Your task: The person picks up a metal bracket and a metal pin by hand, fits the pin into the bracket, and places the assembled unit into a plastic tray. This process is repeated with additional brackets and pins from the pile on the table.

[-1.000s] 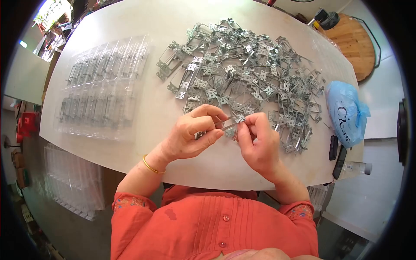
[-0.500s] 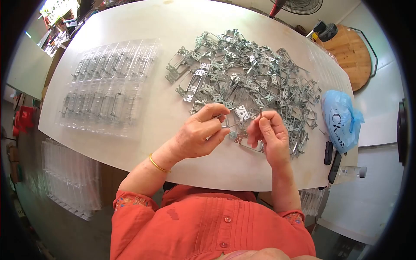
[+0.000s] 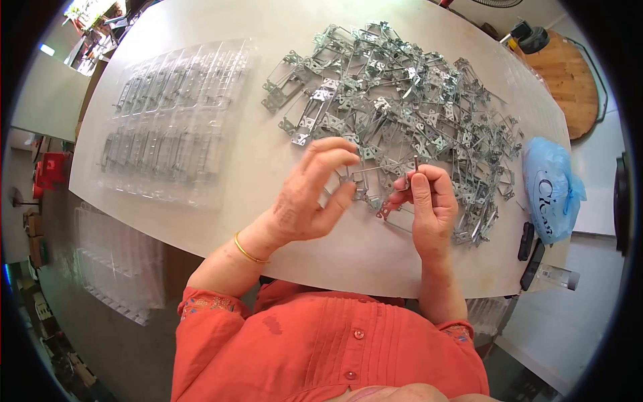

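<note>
My right hand (image 3: 434, 213) pinches a thin metal bracket (image 3: 385, 168) between thumb and fingers. A short rod end stands up above the thumb, and a long thin rod reaches left toward my other hand. My left hand (image 3: 305, 194) has thumb and fingers curved apart, around the bracket's left end without visibly gripping it. Just beyond both hands lies a big tangled heap of metal brackets (image 3: 402, 107) made of flat plates with holes and thin rods. Another bracket lies partly behind my right fingers, so its outline is not fully visible.
Clear plastic trays (image 3: 171, 134) holding rows of metal parts lie on the left of the white table (image 3: 251, 171). A blue plastic bag (image 3: 550, 191), a black object (image 3: 532, 264) and a bottle (image 3: 559, 276) sit at the right edge. More clear trays (image 3: 120, 264) stand below, left.
My left fingers have spread apart from their earlier pinch on the bracket. My right hand still holds it, now with the rod end upright. The view has shifted slightly.
</note>
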Demonstrator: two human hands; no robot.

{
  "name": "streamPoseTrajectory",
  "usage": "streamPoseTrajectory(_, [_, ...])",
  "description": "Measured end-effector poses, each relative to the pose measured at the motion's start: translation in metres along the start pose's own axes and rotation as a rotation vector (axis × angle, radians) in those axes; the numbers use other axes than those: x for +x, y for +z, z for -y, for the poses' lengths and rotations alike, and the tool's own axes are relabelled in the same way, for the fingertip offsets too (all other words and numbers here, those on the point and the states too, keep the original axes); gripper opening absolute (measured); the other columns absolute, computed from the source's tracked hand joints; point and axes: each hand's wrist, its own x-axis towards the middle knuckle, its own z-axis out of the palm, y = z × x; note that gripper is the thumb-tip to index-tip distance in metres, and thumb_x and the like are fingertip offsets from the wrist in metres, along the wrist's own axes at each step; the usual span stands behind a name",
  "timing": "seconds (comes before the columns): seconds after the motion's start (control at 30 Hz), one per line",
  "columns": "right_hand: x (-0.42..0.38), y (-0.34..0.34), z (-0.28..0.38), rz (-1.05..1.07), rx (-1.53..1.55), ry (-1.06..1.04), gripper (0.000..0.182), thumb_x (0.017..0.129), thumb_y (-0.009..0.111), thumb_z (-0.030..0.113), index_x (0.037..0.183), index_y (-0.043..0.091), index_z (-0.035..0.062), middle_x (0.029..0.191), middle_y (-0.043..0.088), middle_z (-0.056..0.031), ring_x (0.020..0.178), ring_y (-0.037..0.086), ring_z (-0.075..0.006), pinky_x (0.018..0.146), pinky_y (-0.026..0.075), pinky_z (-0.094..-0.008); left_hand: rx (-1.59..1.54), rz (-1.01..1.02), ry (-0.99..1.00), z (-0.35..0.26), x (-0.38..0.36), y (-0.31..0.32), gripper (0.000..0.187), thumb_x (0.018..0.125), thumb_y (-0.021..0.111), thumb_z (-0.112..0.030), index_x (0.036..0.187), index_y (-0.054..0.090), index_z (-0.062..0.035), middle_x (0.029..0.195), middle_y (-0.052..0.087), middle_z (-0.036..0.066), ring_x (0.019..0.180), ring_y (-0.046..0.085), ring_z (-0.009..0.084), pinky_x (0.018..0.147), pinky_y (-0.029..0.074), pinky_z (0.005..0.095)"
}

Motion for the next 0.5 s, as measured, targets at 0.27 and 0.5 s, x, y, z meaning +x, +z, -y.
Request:
streamPoseTrajectory(0.27, [-0.011, -0.001, 0.001, -0.01, -0.047, -0.139, 0.011, 0.108, 0.053, 0.01, 0.114, 0.056, 0.0003, 0.097, 0.069, -0.0093, 0.076, 0.068, -0.0121, 0.07, 0.057, -0.0264, 0.125, 0.025, 0.038, 0.006, -0.001, 0.005, 0.027, 0.082, 0.077, 0.001, 0.107, 0.067, -0.0006, 0.103, 0.066, 0.014, 0.09, 0.065, 0.0284, 0.076, 0.054, 0.0366])
streamPoseTrajectory(0.5, [-0.016, -0.002, -0.007, -0.032, -0.164, -0.272, 0.013, 0.109, 0.051, 0.009, 0.117, 0.054, -0.0011, 0.1, 0.067, -0.0109, 0.075, 0.067, -0.0132, 0.071, 0.057, -0.0263, 0.086, 0.032, 0.089, 0.004, 0.0, 0.005, 0.027, 0.081, 0.078, -0.001, 0.106, 0.068, -0.0036, 0.1, 0.065, 0.013, 0.087, 0.065, 0.0298, 0.074, 0.054, 0.0388])
